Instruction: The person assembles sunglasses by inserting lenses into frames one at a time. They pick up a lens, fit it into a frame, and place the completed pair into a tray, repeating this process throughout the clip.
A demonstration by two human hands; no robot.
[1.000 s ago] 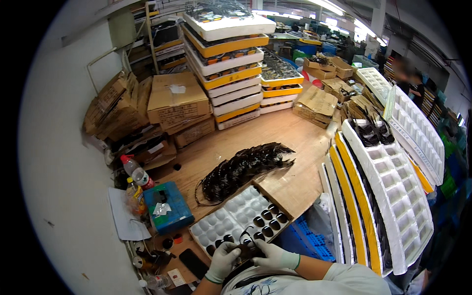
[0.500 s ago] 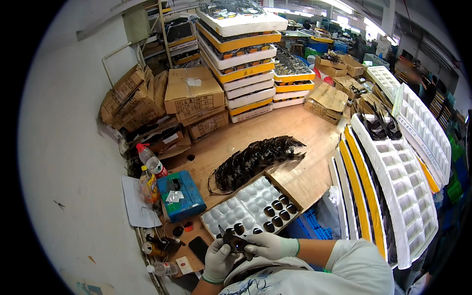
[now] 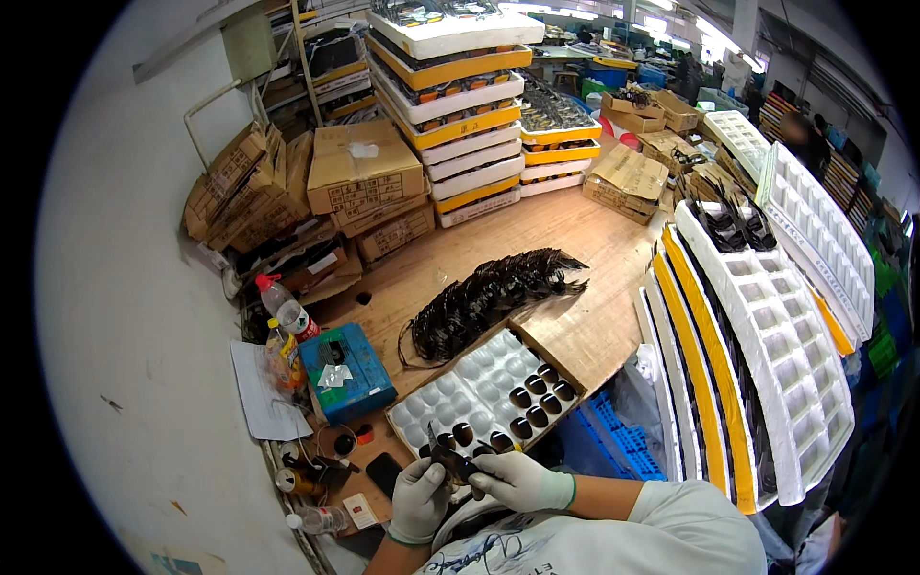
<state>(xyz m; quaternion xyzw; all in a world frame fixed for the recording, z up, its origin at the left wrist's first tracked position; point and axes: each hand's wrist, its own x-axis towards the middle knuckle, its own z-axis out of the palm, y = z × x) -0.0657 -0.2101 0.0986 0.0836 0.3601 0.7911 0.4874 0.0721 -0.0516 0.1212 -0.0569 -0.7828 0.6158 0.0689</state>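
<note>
Close to my body, both gloved hands hold a dark glasses frame (image 3: 454, 464). My left hand (image 3: 419, 500) is closed on its left side, and a thin dark arm of the frame sticks up beside the thumb. My right hand (image 3: 524, 481) pinches the other side between thumb and fingers. Just beyond the hands lies a shallow box with a white cupped tray (image 3: 448, 392). Dark lenses (image 3: 539, 418) fill several cups on its right and near side. Behind the box stretches a long heap of dark glasses frames (image 3: 489, 299). My fingers hide part of the held frame.
At left stand a blue box (image 3: 347, 372), bottles (image 3: 287, 307) and a phone (image 3: 383, 472). Cardboard boxes (image 3: 364, 168) and tall stacks of foam trays (image 3: 450, 115) line the back. More foam trays (image 3: 767, 355) lean at right, beside a blue crate (image 3: 613, 436).
The whole view has shifted slightly. Both hands still hold the glasses frame, which has turned a little, with its arm now standing higher over the tray edge.
</note>
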